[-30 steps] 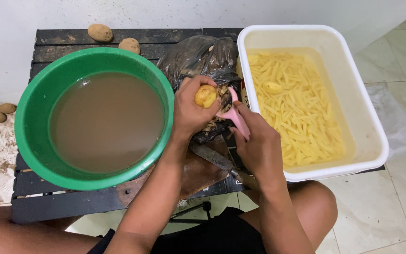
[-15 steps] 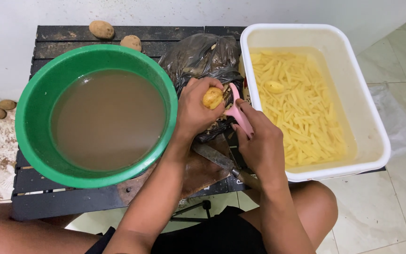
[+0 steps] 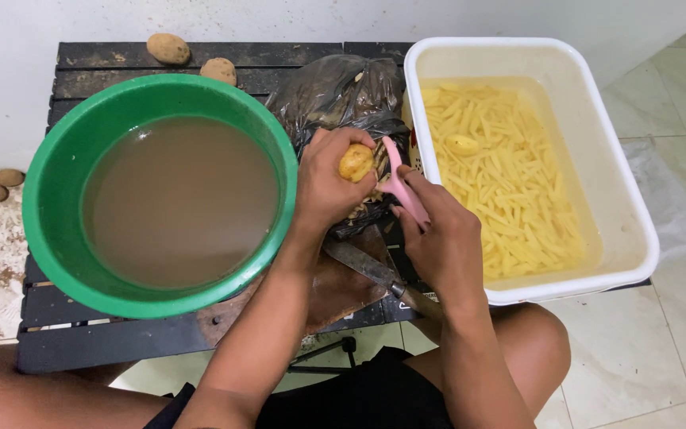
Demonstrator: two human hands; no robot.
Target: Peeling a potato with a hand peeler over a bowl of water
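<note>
Barely shifted since before, left hand (image 3: 323,191) grips the small, wet, likely slippery potato (image 3: 356,162) endwise while right hand (image 3: 438,238) clasps the pink peeler (image 3: 400,187) beside it

both hands (image 3: 323,191) (image 3: 438,238) in closed grip

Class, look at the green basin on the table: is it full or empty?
Partly full. The green basin holds murky brown water reaching well up its walls, with a band of bare green rim above.

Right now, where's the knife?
In the head view, the knife lies on the dark slatted table, under the right hand, between the green bowl and white tub.
</note>
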